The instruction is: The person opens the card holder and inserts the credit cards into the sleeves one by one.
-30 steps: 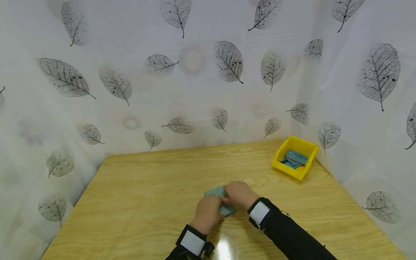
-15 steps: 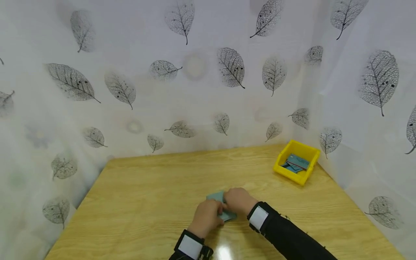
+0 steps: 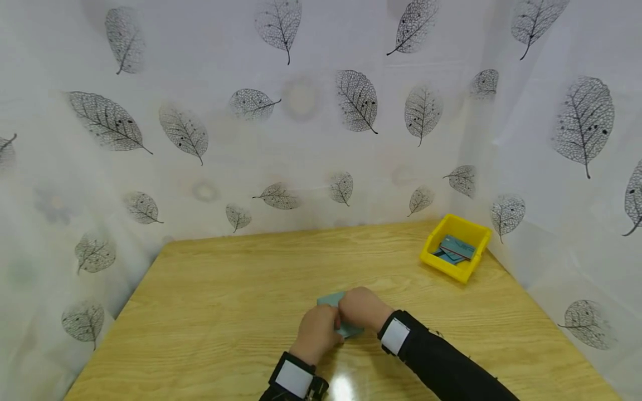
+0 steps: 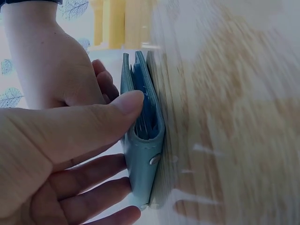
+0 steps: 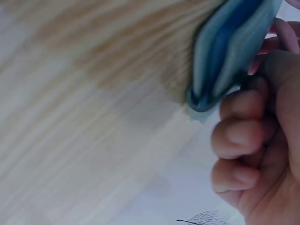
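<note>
A teal card wallet (image 3: 329, 299) lies on the wooden table under both hands. Its side faces the left wrist view, where the wallet (image 4: 146, 164) shows stitched edges, a metal snap and thin blue layers between its covers. My left hand (image 3: 316, 333) holds the near side, thumb (image 4: 129, 102) at the gap between the covers and the other fingers along the outer face. From the right, my right hand (image 3: 365, 308) grips the wallet's upper cover with curled fingers (image 5: 241, 136); its thumb and index tip are partly hidden.
A yellow bin (image 3: 453, 271) stands at the table's back right corner, with several blue-green cards (image 3: 457, 247) inside. A white leaf-print curtain (image 3: 301, 139) borders the wooden table (image 3: 225, 301) at the back and sides.
My right hand has shifted slightly left over the wallet, closer to the left hand. The wallet stays in about the same place; the head view has tilted a little.
</note>
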